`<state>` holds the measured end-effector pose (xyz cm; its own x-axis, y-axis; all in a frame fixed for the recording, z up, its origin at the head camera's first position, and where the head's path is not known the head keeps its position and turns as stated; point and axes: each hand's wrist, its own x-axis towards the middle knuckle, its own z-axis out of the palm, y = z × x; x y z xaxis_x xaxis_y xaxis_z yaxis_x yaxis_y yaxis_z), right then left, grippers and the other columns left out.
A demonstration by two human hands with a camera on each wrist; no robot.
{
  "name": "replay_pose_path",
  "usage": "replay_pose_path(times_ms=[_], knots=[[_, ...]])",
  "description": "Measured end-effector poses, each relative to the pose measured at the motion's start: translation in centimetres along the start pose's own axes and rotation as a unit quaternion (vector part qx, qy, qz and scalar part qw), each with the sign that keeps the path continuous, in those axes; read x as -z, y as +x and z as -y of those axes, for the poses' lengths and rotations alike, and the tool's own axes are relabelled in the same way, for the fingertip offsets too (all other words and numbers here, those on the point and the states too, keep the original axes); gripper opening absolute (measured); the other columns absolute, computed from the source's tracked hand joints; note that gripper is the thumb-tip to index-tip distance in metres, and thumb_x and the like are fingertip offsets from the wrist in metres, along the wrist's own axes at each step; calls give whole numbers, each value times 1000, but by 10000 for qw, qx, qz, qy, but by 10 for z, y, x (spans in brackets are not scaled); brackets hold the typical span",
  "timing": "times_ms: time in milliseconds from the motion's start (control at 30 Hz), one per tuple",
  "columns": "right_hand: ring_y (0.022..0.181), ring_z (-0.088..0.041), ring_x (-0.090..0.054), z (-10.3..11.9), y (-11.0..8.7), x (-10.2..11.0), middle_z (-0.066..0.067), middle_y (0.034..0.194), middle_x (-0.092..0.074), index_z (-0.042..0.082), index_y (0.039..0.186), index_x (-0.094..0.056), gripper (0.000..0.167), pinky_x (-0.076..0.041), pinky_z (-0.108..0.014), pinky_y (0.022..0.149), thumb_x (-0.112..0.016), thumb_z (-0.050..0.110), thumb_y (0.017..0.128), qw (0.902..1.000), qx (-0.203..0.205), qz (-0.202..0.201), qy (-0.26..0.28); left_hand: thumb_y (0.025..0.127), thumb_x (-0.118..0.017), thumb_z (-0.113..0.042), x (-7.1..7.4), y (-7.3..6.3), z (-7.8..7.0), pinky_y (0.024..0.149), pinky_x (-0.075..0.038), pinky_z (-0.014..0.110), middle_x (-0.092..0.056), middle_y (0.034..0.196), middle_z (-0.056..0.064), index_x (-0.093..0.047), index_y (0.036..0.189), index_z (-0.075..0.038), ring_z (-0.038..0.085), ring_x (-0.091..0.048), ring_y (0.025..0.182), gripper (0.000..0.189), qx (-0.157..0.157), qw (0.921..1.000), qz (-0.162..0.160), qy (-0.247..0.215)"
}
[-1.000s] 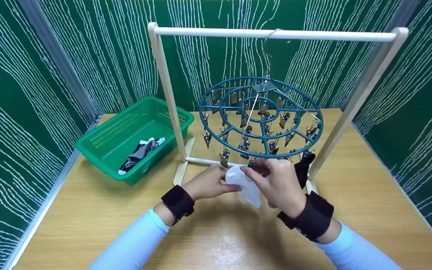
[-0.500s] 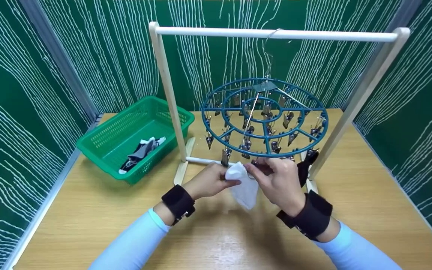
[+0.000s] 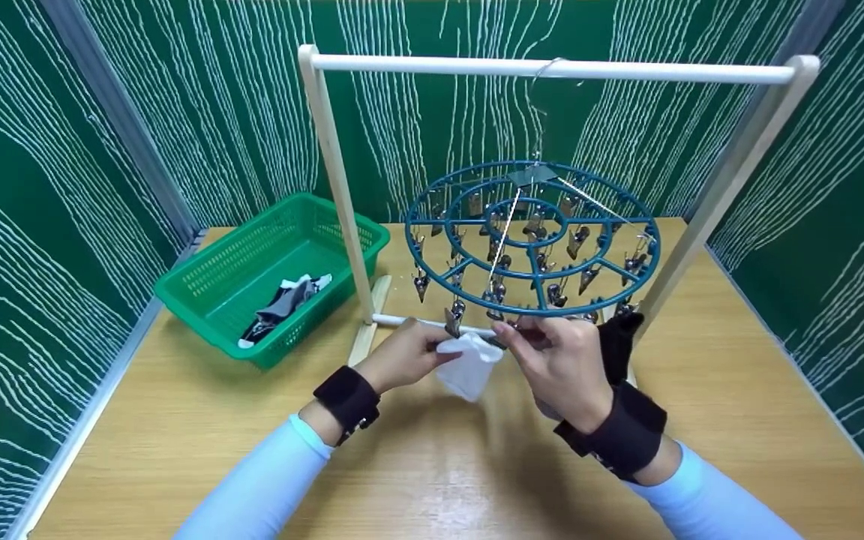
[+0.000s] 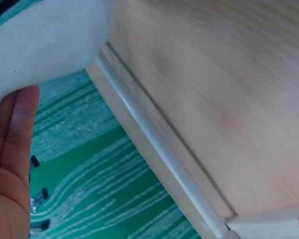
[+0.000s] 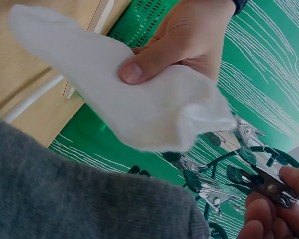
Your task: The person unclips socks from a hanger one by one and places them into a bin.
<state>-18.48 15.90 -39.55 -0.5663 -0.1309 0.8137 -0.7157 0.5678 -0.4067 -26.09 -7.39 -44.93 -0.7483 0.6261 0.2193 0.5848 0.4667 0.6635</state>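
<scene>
My left hand [image 3: 408, 354] pinches a white sock [image 3: 468, 369] near its open end, thumb on top, as the right wrist view shows. The sock hangs below the front rim of a round blue-green clip hanger [image 3: 544, 310]. My right hand [image 3: 563, 364] holds a metal clip [image 5: 266, 185] of that hanger by its handle end, between thumb and fingers. The white sock's cuff is close to the clip's tips. A grey sock [image 5: 89, 191] fills the lower left of the right wrist view. Beside my right hand hangs a black sock [image 3: 618, 346].
The hanger hooks over the white bar [image 3: 432, 64] of a wooden stand [image 3: 338, 172] on the table. Several more clips dangle from its rings. On the left, a green basket [image 3: 199, 315] contains black, grey and white socks [image 3: 286, 307]. Green patterned walls surround the table.
The white sock and my left hand have shifted slightly left, away from my right hand. My right fingertips, earlier at the sock's edge, are now apart from it and on the clip.
</scene>
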Motion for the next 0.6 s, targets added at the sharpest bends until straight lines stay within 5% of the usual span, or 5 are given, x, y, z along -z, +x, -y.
replay_pose_path(times_ms=[600], knots=[[55, -16, -70, 6, 2, 3, -9, 72, -78, -2, 83, -79, 14, -57, -17, 55, -92, 5, 85, 9984, -477, 304, -96, 97, -69, 7, 53, -24, 20, 98, -65, 52, -82, 115, 21, -82, 115, 1, 39, -80, 108, 22, 817, 9867, -1167, 778]])
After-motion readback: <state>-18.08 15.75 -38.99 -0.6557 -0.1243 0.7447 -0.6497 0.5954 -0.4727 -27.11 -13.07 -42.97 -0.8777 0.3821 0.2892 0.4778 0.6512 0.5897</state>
